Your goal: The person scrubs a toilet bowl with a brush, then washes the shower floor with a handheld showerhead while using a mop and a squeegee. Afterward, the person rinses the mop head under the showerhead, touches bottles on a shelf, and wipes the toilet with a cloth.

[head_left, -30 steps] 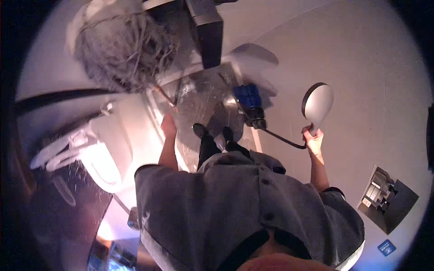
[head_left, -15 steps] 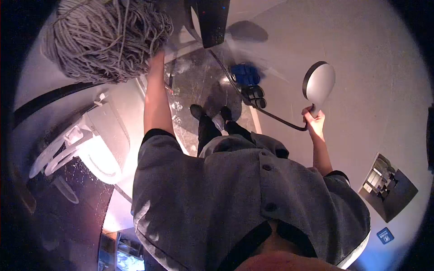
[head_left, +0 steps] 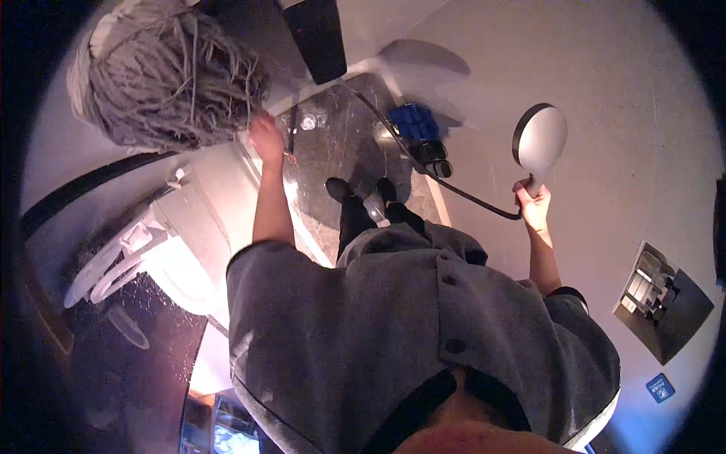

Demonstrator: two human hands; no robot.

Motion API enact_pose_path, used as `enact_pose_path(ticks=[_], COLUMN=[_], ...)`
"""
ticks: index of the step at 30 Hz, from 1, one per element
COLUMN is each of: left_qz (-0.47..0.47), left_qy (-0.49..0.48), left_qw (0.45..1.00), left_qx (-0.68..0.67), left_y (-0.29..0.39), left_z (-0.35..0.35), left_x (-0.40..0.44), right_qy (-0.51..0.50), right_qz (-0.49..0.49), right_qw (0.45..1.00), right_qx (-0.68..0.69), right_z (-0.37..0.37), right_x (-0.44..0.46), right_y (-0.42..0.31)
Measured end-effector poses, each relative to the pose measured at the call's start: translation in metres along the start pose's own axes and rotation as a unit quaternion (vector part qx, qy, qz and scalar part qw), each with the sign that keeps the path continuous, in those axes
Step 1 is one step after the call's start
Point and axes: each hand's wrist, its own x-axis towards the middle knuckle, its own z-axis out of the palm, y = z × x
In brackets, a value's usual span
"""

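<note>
A large shaggy bundle of grey strands, like a string mop head (head_left: 170, 83), fills the upper left, with a pale band at its left end. My left hand (head_left: 266, 140) is at its lower right edge, fingertips near or touching the strands. Those fingers are blurred, so their grip is unclear. On the right, my right hand (head_left: 534, 206) is closed around the handle of a shower head (head_left: 543, 140). Its round pale back faces me and its dark rim points left. A dark hose (head_left: 469, 198) runs from the handle towards the upper middle.
Left of my body stands a white toilet (head_left: 181, 276). A black panel (head_left: 319, 45) hangs at the top. Blue and black items (head_left: 416, 125) are by the right wall. Wet-looking dark floor (head_left: 321, 144) lies around my shoes. A mirror-like panel (head_left: 665, 306) and blue sign (head_left: 660, 388) are lower right.
My left hand has come down out of the strands to their lower edge. The mop head has shifted slightly left. My right hand still holds the shower head, and the view has shifted slightly.
</note>
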Motion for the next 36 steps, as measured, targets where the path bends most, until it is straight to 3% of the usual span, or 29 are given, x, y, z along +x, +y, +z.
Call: enact_pose_path(ticks=[1,2,4,5,6,8,10,11,13,15,18,19,20,21,22,23,25,27,32,34,35,36], left_qz=[-0.054,-0.058,-0.033,0.047,0.051,-0.126,-0.158,-0.302,-0.403,-0.372,-0.615,-0.374,-0.384,-0.222,-0.086,0.018,0.119,0.114,0.074,0.043,-0.011,-0.063], left_qy=[0.005,0.001,-0.001,0.011,0.023,-0.095,-0.098,-0.105,-0.148,-0.190,-0.086,-0.087,0.016,0.033,0.067,0.101,0.123,0.101,0.079,0.012,0.041,0.065], left_qw=[0.993,0.993,0.998,0.996,0.996,0.987,0.982,0.919,0.854,0.894,0.749,0.919,0.873,0.948,0.967,0.978,0.985,0.986,0.984,0.963,0.999,0.962], left_qx=[-0.103,-0.100,0.048,0.070,0.069,-0.015,-0.029,-0.231,-0.294,-0.163,-0.232,-0.093,-0.299,-0.224,-0.228,-0.180,-0.029,0.070,0.139,0.267,0.005,-0.259], left_y=[0.001,-0.002,-0.013,-0.020,-0.024,-0.018,-0.035,-0.063,-0.150,-0.179,-0.141,-0.161,-0.108,-0.082,-0.030,-0.026,-0.058,-0.078,-0.084,-0.131,-0.130,-0.128], left_z=[0.002,0.006,0.005,0.009,0.012,0.009,0.013,0.027,0.060,0.063,0.010,0.014,-0.012,-0.036,-0.065,-0.073,-0.069,-0.068,-0.074,-0.046,-0.042,-0.037], left_x=[-0.004,-0.005,-0.014,-0.021,-0.030,-0.049,-0.052,-0.058,-0.105,-0.136,-0.149,-0.144,-0.106,-0.065,-0.023,0.004,0.040,0.041,0.059,0.053,0.051,0.051], right_qy=[0.006,0.006,-0.007,-0.009,-0.005,-0.008,-0.009,-0.007,-0.010,-0.006,-0.011,-0.014,-0.007,0.000,-0.003,-0.006,-0.011,-0.015,-0.021,-0.018,-0.015,-0.013], right_qz=[0.000,0.007,0.032,0.029,0.021,-0.012,-0.011,-0.003,-0.011,-0.036,-0.043,-0.040,-0.031,-0.024,-0.021,-0.014,-0.014,-0.013,-0.035,-0.020,-0.014,-0.013], right_qw=[1.000,1.000,0.999,1.000,1.000,1.000,1.000,1.000,1.000,0.999,0.999,0.999,0.999,0.999,0.999,0.999,0.999,0.999,0.999,1.000,1.000,1.000], right_qx=[-0.006,-0.016,-0.018,-0.008,-0.011,0.010,0.008,0.003,0.006,0.019,0.031,0.030,0.027,0.024,0.025,0.033,0.041,0.027,-0.014,-0.010,-0.001,0.002], right_z=[-0.001,-0.003,-0.005,-0.001,0.001,0.000,0.000,0.000,-0.002,-0.003,-0.004,-0.004,-0.005,-0.003,-0.002,-0.001,0.003,0.002,0.005,0.005,0.005,0.005], right_x=[0.001,-0.005,-0.017,-0.005,-0.004,-0.002,0.000,-0.005,-0.003,-0.005,-0.008,-0.007,-0.007,-0.008,-0.008,-0.007,-0.005,-0.004,-0.006,-0.009,-0.010,-0.011], right_y=[0.003,0.006,0.008,0.006,0.003,0.007,0.001,-0.001,0.003,0.004,0.005,0.006,0.007,0.008,0.009,0.009,0.003,0.004,-0.006,-0.009,-0.009,-0.008])
